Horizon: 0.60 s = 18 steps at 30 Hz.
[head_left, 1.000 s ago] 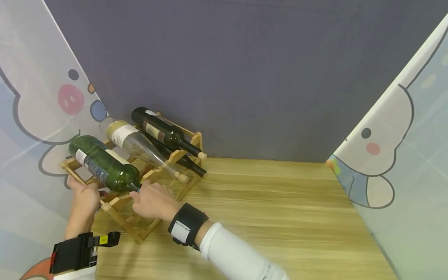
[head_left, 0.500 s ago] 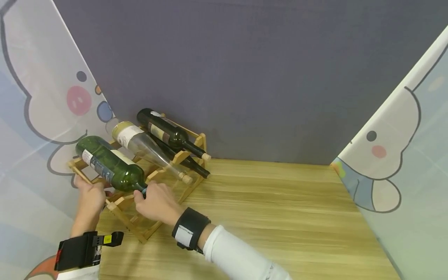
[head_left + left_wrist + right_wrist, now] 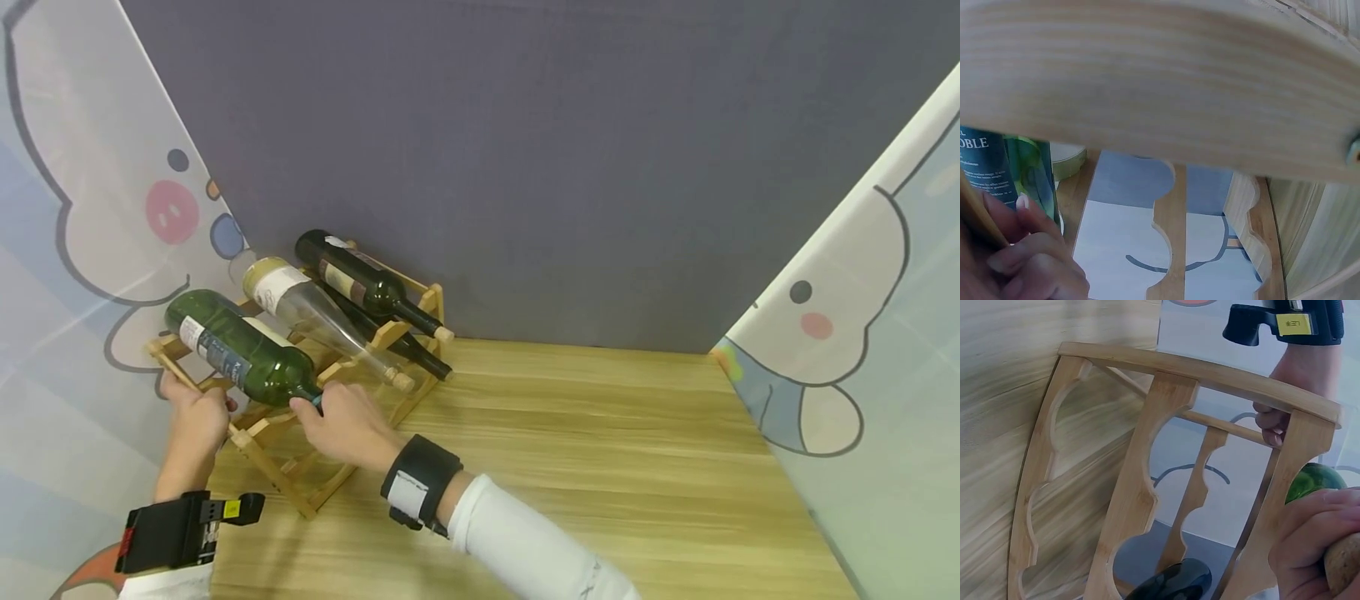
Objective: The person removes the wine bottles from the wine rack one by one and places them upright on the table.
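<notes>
The right hand [image 3: 341, 421] grips the green wine bottle [image 3: 257, 354] by its neck, over the wooden wine rack [image 3: 273, 475]; the left hand [image 3: 197, 421] holds the side bar [image 3: 174, 367]. 1 hard tug could tip the rack.

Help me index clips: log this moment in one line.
left grip: holds wooden rack | right grip: holds green bottle by neck | clear bottle, two dark bottles: on rack

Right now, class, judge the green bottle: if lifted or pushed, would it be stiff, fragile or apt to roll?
The green bottle looks like shiny, see-through glass, so it is probably stiff and breakable. Its round body would likely roll if laid on the table. With the right hand gripping its narrow end, the wide end may dip when lifted.
</notes>
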Each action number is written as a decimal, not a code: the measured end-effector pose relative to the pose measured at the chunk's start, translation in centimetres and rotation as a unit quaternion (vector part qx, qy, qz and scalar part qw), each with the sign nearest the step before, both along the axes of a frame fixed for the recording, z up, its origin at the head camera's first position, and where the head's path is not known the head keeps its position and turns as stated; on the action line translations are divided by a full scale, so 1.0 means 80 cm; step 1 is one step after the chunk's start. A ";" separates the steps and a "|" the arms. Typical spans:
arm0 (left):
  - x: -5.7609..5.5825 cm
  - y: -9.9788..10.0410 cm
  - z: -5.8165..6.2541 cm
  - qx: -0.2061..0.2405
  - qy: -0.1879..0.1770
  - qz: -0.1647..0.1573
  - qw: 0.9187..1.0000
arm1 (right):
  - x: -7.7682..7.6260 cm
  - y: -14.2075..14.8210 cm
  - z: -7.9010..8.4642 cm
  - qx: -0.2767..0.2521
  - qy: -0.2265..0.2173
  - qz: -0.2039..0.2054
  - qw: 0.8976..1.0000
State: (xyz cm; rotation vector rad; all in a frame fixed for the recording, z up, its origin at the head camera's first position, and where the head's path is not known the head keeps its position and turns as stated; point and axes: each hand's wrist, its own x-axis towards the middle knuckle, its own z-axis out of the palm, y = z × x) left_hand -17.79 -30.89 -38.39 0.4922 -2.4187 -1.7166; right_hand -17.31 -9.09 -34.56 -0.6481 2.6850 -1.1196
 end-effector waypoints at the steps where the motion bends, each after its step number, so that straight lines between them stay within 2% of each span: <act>1: 0.000 0.000 -0.001 0.002 0.002 0.001 1.000 | 0.000 0.001 0.001 -0.005 -0.006 0.001 1.000; 5: -0.003 -0.001 -0.001 -0.004 0.005 0.006 1.000 | 0.001 0.006 0.006 -0.016 -0.023 0.003 1.000; 10: -0.005 -0.003 0.000 -0.009 0.003 0.011 1.000 | 0.003 0.010 0.012 -0.006 -0.012 0.007 1.000; 18: -0.003 -0.002 0.004 0.009 0.000 0.024 1.000 | 0.006 0.017 0.016 -0.025 -0.019 0.012 0.999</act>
